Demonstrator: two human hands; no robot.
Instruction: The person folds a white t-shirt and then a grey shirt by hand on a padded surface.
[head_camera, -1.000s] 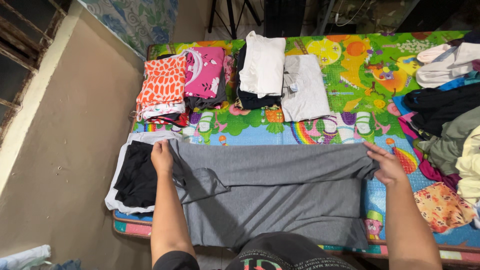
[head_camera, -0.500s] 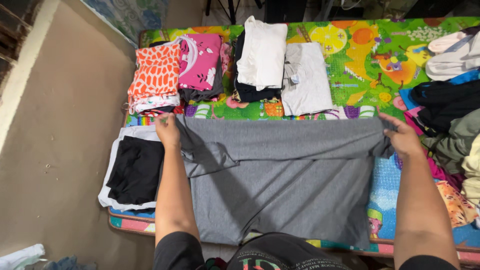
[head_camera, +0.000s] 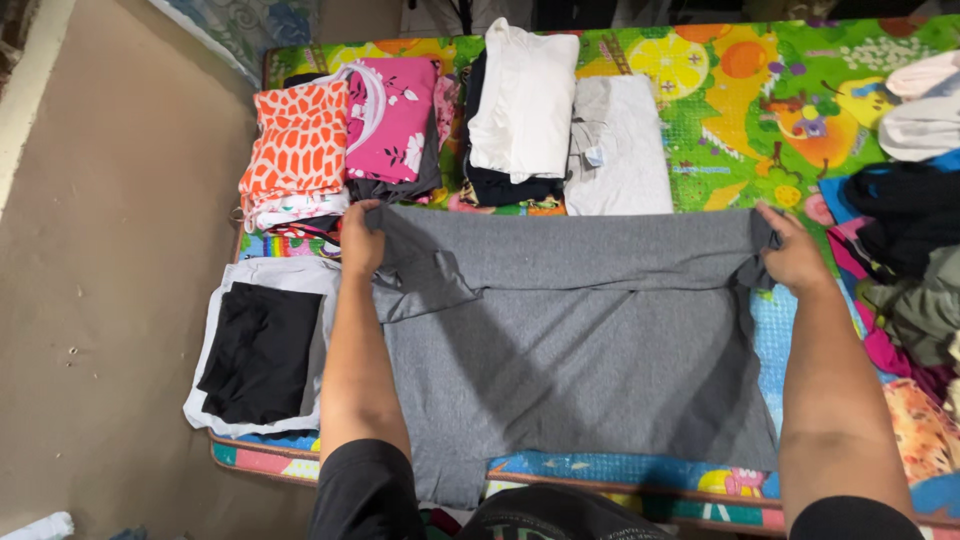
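My left hand (head_camera: 362, 240) is closed on the far left corner of the grey shirt (head_camera: 570, 350), fingers curled over the cloth near its folded-in sleeve. My right hand (head_camera: 793, 255) pinches the far right corner the same way, thumb on top, the fabric bunched in its grasp. Between the two I hold the top edge stretched straight across, and the shirt lies flat in the middle of the play mat (head_camera: 740, 110), its near hem reaching the edge closest to me.

I see no bins or baskets here; everything sits in stacks on the mat. The biggest is the loose heap of clothes (head_camera: 910, 250) on the right, dark, olive and pale pieces tangled together. Along the far side stand folded stacks: a white top on a black garment (head_camera: 525, 95), a light grey folded shirt (head_camera: 620, 150) just beside it, a pink floral piece (head_camera: 400, 125), and an orange-and-white patterned pile (head_camera: 300, 145). Left of my forearm lies a black folded piece on a white one (head_camera: 262, 345).

The mat is bright, with cartoon fruit and rainbows, on a raised surface. To the left runs a bare tan floor (head_camera: 110, 280).
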